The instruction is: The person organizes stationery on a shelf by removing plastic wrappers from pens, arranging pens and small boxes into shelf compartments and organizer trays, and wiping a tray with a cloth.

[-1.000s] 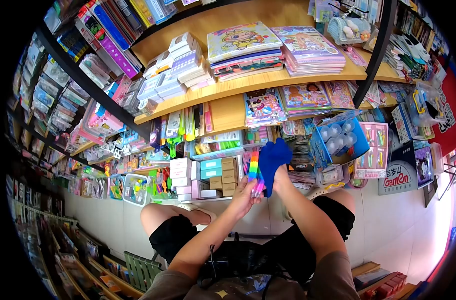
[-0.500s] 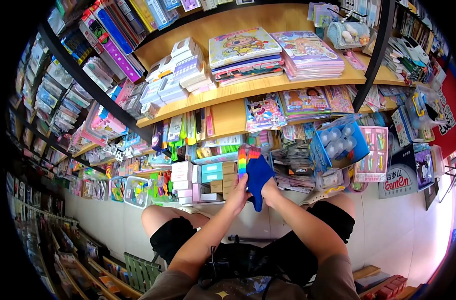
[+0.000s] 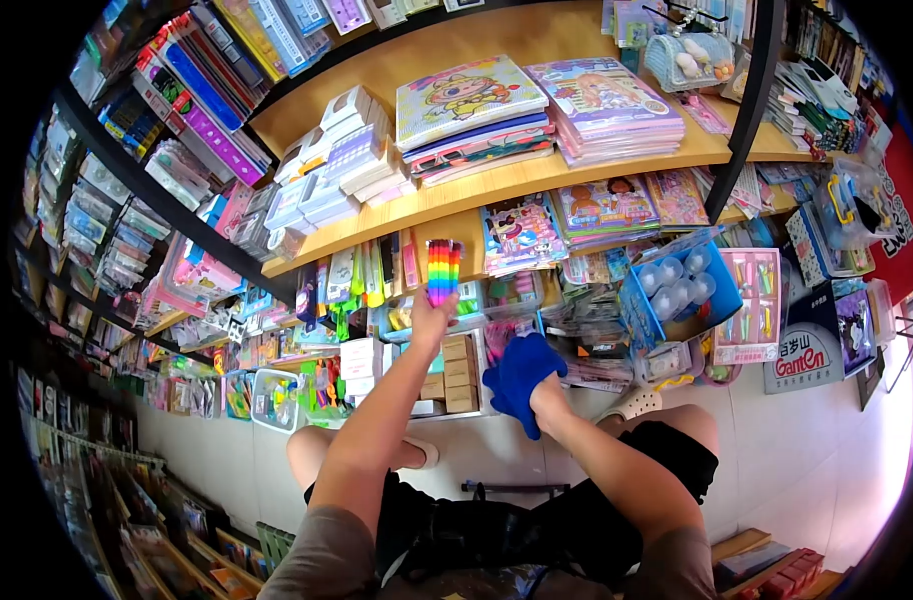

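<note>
My left hand [image 3: 433, 312] reaches forward over the lower shelf, its fingers closed on a flat rainbow-striped pack [image 3: 443, 270] that stands upright. The pack's stripes run from red at the top to violet near my fingers. A bunched blue cloth [image 3: 525, 380] covers most of my right hand [image 3: 551, 396], hiding its fingers. That hand is apart from the striped pack, in front of the lower shelf. Small brown boxes [image 3: 460, 373] lie between and below the two hands.
Stacked picture books [image 3: 472, 105] and white boxes [image 3: 352, 150] fill the wooden shelf [image 3: 537, 178] ahead. On the right stand a blue box of clear-capped items [image 3: 682, 290] and a pink pack [image 3: 747, 305]. A black shelf post [image 3: 747, 130] rises beyond them.
My hands have moved apart. The left has carried the striped pack forward and left, away from the blue cloth. The right stays low with the cloth. The view has shifted slightly.
</note>
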Available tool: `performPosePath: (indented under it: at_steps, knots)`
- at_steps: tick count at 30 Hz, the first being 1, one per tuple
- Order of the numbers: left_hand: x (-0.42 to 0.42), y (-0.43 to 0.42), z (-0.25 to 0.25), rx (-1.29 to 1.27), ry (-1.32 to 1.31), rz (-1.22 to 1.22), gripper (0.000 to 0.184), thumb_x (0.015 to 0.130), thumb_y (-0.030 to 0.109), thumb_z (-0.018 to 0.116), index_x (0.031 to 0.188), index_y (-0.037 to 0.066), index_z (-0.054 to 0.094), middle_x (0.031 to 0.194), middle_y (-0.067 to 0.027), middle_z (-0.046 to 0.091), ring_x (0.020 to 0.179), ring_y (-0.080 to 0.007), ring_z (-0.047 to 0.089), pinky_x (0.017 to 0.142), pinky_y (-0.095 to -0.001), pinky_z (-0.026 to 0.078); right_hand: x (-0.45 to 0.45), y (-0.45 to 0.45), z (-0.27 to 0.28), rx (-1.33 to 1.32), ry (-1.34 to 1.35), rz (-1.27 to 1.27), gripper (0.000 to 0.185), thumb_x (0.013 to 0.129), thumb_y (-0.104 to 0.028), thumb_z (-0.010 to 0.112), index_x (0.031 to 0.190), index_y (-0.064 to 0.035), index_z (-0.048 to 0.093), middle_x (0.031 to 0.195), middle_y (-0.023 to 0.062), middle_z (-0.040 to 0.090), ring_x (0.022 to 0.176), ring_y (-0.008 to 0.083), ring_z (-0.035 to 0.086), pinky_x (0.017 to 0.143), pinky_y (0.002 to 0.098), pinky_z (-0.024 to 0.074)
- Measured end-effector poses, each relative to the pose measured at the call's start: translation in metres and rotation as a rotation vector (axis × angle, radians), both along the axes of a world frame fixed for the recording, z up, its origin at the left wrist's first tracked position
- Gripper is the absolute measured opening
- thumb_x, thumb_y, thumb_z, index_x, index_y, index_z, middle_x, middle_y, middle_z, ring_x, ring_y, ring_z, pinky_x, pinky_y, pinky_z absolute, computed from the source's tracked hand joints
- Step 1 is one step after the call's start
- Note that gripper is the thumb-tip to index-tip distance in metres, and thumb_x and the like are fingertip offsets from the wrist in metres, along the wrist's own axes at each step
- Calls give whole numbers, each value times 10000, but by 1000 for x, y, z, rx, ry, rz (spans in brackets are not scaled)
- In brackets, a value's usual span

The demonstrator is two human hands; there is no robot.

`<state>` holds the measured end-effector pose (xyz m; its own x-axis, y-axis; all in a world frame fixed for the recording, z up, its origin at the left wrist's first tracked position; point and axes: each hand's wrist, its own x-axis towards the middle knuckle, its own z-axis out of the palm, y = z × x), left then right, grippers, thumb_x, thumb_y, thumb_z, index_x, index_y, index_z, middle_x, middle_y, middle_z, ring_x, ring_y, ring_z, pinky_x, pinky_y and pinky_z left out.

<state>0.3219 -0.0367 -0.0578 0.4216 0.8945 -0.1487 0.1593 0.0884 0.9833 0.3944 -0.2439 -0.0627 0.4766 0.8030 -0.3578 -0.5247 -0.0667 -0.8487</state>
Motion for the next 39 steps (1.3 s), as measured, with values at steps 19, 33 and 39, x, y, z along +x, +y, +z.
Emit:
performPosePath:
  at_steps: [19, 33, 39]
  knots:
    - [10, -5, -83, 864, 355, -25, 338, 720, 24, 584, 1020, -15, 434, 991, -231, 422, 981, -408, 401, 867, -437, 329, 67, 0, 13, 209, 345, -345, 173, 880, -237, 486, 994, -112, 453, 915, 39, 520, 750, 158, 535, 644, 301, 465]
    - [29, -22, -195, 667, 929, -588, 790, 619, 197, 735, 1283, 136, 310, 1328, -188, 207, 1190, -427, 269, 946, -476, 340, 78, 9, 5, 206, 553, -333, 313, 877, -441, 433, 1040, -175, 450, 982, 37, 514, 841, 198, 520, 701, 356, 447]
    - [51, -18, -212, 636, 975, -541, 801, 618, 182, 722, 1305, 168, 311, 1327, -147, 188, 1174, -410, 271, 948, -454, 351, 83, 26, 17, 57, 464, -486, 148, 888, -257, 484, 978, -150, 433, 887, 22, 497, 754, 146, 515, 627, 282, 445]
